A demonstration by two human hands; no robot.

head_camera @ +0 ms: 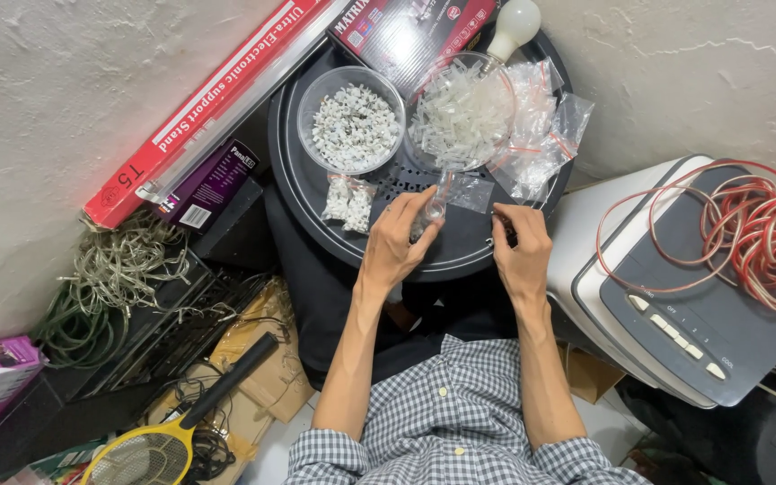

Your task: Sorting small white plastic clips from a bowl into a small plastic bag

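My left hand [399, 241] grips a small clear plastic bag [434, 205] above a round black tray [298, 184]. My right hand [519, 247] rests at the tray's right rim, fingers pinched on a small dark item I cannot make out. Two clear bowls stand on the tray: one [353, 119] holds small white clips, the other [462, 112] holds translucent white plastic pieces. A filled small bag of white clips [350, 199] lies just left of my left hand. Several clear bags [542, 135] lie at the tray's right side.
A long red box [204, 108], a red and black box [410, 31] and a white bulb [514, 25] lean on the wall. A grey appliance [675, 323] bears a coil of red and white wire [756, 229]. Left: tangled cable [105, 278], yellow racket [150, 449].
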